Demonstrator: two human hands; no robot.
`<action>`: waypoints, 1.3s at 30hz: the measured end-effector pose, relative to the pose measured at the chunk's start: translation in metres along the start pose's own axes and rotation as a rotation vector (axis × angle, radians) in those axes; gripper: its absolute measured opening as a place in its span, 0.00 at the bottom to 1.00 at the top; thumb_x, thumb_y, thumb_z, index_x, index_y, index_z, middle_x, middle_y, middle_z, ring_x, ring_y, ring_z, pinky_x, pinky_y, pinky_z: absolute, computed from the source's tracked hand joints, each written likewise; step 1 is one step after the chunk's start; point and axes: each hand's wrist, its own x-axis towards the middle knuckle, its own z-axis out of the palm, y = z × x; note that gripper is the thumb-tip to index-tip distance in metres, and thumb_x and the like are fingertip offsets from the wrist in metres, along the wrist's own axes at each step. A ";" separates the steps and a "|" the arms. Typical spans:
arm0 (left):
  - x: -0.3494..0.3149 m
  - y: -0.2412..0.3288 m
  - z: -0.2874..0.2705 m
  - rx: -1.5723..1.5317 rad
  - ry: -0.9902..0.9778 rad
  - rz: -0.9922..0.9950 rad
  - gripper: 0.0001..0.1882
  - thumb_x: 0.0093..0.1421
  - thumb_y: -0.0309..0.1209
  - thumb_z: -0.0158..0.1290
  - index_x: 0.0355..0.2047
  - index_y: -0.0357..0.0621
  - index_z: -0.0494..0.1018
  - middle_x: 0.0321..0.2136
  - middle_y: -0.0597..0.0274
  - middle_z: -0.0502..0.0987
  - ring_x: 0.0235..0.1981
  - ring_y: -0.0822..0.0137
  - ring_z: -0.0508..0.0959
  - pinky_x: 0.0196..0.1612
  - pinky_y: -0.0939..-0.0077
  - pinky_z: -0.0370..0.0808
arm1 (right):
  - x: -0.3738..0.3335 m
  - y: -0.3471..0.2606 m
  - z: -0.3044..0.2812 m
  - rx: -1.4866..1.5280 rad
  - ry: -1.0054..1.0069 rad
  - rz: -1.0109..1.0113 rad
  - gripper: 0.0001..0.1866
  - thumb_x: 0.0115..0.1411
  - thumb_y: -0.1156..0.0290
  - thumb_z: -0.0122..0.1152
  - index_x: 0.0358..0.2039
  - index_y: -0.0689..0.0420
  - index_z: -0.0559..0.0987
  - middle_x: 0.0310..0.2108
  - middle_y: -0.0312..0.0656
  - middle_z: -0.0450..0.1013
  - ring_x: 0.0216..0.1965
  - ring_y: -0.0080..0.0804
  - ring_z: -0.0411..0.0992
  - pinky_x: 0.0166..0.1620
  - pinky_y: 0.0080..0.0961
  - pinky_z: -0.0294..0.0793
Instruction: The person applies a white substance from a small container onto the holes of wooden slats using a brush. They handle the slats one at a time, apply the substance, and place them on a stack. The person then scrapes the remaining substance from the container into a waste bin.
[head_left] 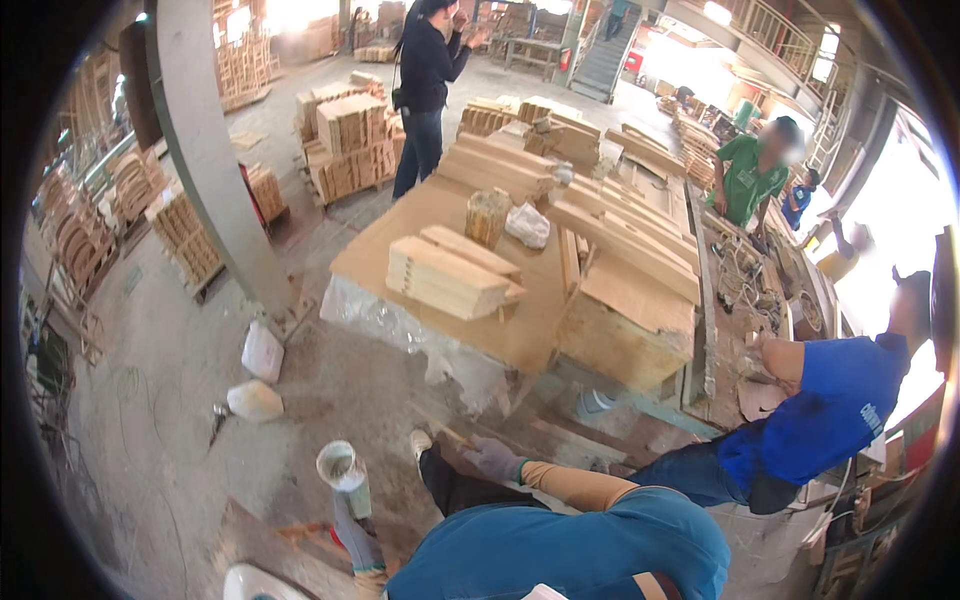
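Note:
My left hand, in a grey glove, is closed round a clear plastic container with an open round top. Something whitish shows inside the container. My right hand, gloved in grey as well, is closed, and a thin light-coloured stick sticks out from its fingers toward the upper left. Both hands are low in the view, in front of my teal shirt and short of the worktable. On that table stands a stack of pale wooden pieces, with a rough block and a crumpled white bag behind it.
Two white jugs are on the concrete floor at left, near a grey pillar. Plastic sheeting hangs off the table edge. A co-worker in blue stands close on my right, another in green farther off.

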 end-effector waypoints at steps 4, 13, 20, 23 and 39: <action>0.051 0.014 0.018 0.043 0.077 -0.079 0.17 0.62 0.47 0.46 0.32 0.46 0.73 0.12 0.73 0.64 0.10 0.79 0.60 0.13 0.83 0.53 | 0.095 -0.022 0.029 0.044 -0.112 0.009 0.20 0.64 0.54 0.51 0.41 0.58 0.76 0.33 0.55 0.75 0.37 0.52 0.73 0.39 0.38 0.69; 0.207 0.079 0.091 -0.110 0.001 -0.359 0.16 0.60 0.48 0.51 0.26 0.51 0.68 0.14 0.70 0.60 0.15 0.73 0.61 0.18 0.78 0.59 | 0.301 -0.086 0.041 -0.087 -0.204 -0.352 0.22 0.66 0.50 0.43 0.44 0.56 0.73 0.33 0.56 0.73 0.36 0.52 0.72 0.40 0.39 0.69; 0.300 0.093 0.142 -0.262 -0.071 -0.273 0.15 0.63 0.45 0.48 0.29 0.48 0.70 0.17 0.68 0.63 0.18 0.70 0.65 0.22 0.76 0.64 | 0.385 -0.135 0.016 -0.005 -0.250 -0.389 0.14 0.63 0.60 0.52 0.42 0.55 0.76 0.30 0.44 0.74 0.33 0.36 0.72 0.39 0.31 0.69; 0.332 0.105 0.159 -0.221 -0.094 -0.303 0.14 0.63 0.42 0.48 0.29 0.45 0.70 0.16 0.68 0.64 0.17 0.69 0.66 0.20 0.75 0.64 | 0.404 -0.137 0.007 0.323 -0.260 -0.109 0.12 0.62 0.64 0.54 0.43 0.53 0.76 0.28 0.34 0.72 0.31 0.23 0.69 0.36 0.23 0.68; 0.548 0.163 0.311 0.354 -0.756 -0.445 0.14 0.63 0.34 0.46 0.40 0.34 0.70 0.29 0.50 0.75 0.26 0.59 0.78 0.31 0.62 0.80 | 0.486 -0.167 -0.044 0.632 0.436 0.255 0.12 0.62 0.64 0.54 0.42 0.55 0.77 0.24 0.28 0.68 0.24 0.15 0.64 0.26 0.16 0.64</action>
